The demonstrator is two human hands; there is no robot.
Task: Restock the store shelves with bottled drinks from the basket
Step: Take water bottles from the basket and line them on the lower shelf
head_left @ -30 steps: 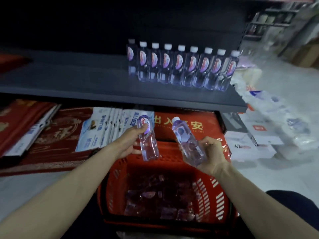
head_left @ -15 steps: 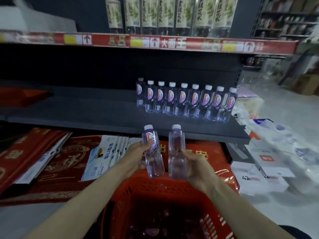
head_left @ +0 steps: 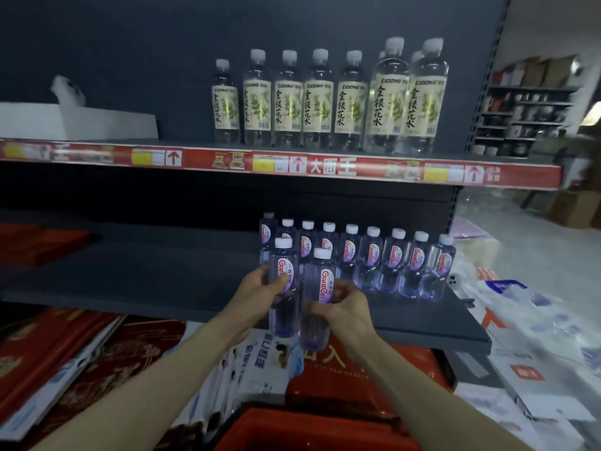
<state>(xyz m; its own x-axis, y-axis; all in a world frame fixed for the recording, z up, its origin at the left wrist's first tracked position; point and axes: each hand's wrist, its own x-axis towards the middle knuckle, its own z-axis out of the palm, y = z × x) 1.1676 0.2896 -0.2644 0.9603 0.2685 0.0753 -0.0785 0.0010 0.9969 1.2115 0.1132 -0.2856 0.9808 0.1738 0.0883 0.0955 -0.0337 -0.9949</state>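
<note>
Standing by the drinks rack rn. The person's got one small water bottle in each hand, both upright, side by side and pretty much touching. They're held in the air at the front edge of the middle shelf [head_left: 156, 278], not set down.

The left hand [head_left: 257, 292] is wrapped round the left bottle [head_left: 283, 317] at label height, w/ the thumb across the red/white label. The right hand [head_left: 348, 307] grips the right bottle [head_left: 313, 333] around its middle, fingers curled in from the right side. The right one sits a bit lower than the left. Both are clear w/ a purplish tint and have white caps on.

Behind them there's a row of the same bottles [head_left: 370, 258] standing upright on that shelf, approx nine, towards its right end.

The red basket [head_left: 312, 429] is at the very bottom, btw the two forearms. Only its rim shows, so can't tell what's inside.

The upper shelf [head_left: 325, 167] has a red price strip along the front. It carries taller bottles [head_left: 320, 102] w/ cream/green labels, plus a white box [head_left: 81, 123] off to the left.

Under the middle shelf there are red packs [head_left: 48, 349] on the left and white/blue packs [head_left: 257, 362] more in the middle. White plastic bags [head_left: 536, 320] are piled on the floor to the right.
</note>
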